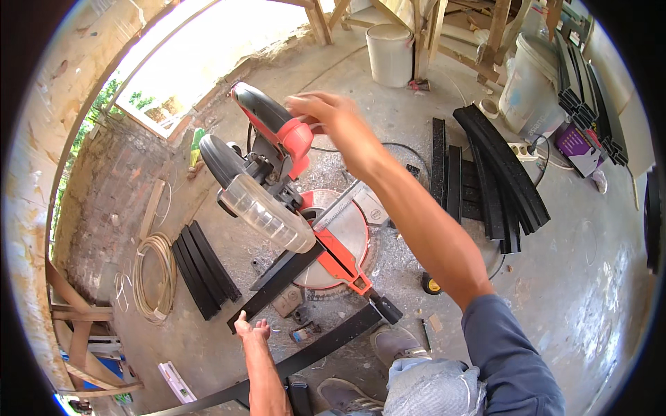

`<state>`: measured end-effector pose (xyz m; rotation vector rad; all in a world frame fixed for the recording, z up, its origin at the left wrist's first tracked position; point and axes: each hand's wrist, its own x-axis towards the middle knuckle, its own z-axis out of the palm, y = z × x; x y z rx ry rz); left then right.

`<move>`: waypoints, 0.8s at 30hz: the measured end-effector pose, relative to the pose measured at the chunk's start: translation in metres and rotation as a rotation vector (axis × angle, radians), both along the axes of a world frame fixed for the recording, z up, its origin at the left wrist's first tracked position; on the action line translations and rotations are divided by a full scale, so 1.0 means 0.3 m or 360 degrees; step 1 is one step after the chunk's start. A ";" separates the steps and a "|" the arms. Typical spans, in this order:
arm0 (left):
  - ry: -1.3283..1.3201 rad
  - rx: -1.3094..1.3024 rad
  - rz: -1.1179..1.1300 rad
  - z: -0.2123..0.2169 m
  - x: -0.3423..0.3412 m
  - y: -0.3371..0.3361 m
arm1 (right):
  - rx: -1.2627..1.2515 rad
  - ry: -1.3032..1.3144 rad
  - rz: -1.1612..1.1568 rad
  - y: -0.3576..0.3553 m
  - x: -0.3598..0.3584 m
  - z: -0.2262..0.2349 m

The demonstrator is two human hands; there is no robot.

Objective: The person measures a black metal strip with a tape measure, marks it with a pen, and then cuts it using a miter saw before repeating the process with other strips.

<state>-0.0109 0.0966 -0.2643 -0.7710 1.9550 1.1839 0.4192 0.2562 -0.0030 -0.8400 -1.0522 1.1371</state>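
Observation:
A red and black mitre saw (297, 139) stands on the floor before me, its clear blade guard (267, 211) lowered over the round table. A short black metal profile (274, 288) lies across the saw's table, sticking out toward my left hand (254, 330). That hand is at the profile's near end, fingers apart and not wrapped round it; whether it touches cannot be made out. My right hand (326, 114) is reached out beside the red motor housing at the top of the saw. Motion smears its fingers, and part of them is hidden. A longer black profile (326, 341) runs in front of my shoes.
Black profiles (503, 173) are piled at the right, with three shorter pieces (205, 267) at the left beside a coiled hose (154, 277). A tape measure (431, 283) lies by my right forearm. White buckets (390, 55) and a power strip (522, 151) stand farther back.

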 end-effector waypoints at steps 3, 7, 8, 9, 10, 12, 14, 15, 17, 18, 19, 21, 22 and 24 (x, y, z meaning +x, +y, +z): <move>0.0016 0.0356 -0.0160 -0.029 0.000 -0.025 | -0.0122 -0.0239 -0.0309 -0.190 0.105 -0.187; 0.0014 0.0666 -0.0113 0.010 0.022 0.003 | -0.0246 -0.0991 -0.0383 -0.549 0.277 -0.562; 0.0015 0.0760 -0.0028 0.029 0.008 0.007 | -0.0335 -0.1273 -0.0311 -0.653 0.308 -0.623; 0.0066 0.0734 -0.0089 0.083 0.072 0.026 | -0.0304 -0.1645 -0.0313 -0.764 0.371 -0.720; 0.0078 0.0754 -0.0056 0.148 0.071 0.030 | -0.0395 -0.1857 -0.0153 -0.842 0.393 -0.749; 0.0327 0.1075 -0.0221 0.277 0.024 -0.006 | -0.0423 -0.2322 0.0079 -0.935 0.360 -0.714; 0.0492 0.1269 -0.0161 0.452 0.003 -0.029 | -0.0439 -0.2319 0.0172 -0.975 0.316 -0.748; 0.0604 0.1439 -0.0149 0.519 -0.025 -0.031 | -0.0505 -0.2316 0.0202 -0.988 0.309 -0.755; 0.0780 0.1715 -0.0139 0.695 -0.017 -0.026 | -0.0472 -0.2435 0.0156 -0.994 0.323 -0.791; 0.0853 0.1808 -0.0138 0.800 0.021 -0.034 | -0.0498 -0.2531 0.0079 -0.978 0.329 -0.816; 0.0928 0.1927 -0.0228 0.888 0.030 -0.055 | -0.0517 -0.2607 0.0103 -0.960 0.327 -0.824; 0.1175 0.2067 -0.0408 1.035 0.015 -0.138 | -0.0502 -0.2617 0.0235 -0.939 0.307 -0.863; 0.1279 0.2129 -0.0479 1.059 0.012 -0.159 | -0.0565 -0.2676 0.0268 -0.925 0.332 -0.882; 0.1572 0.2105 -0.0705 1.117 0.029 -0.209 | -0.0383 -0.2598 0.0184 -0.898 0.369 -0.878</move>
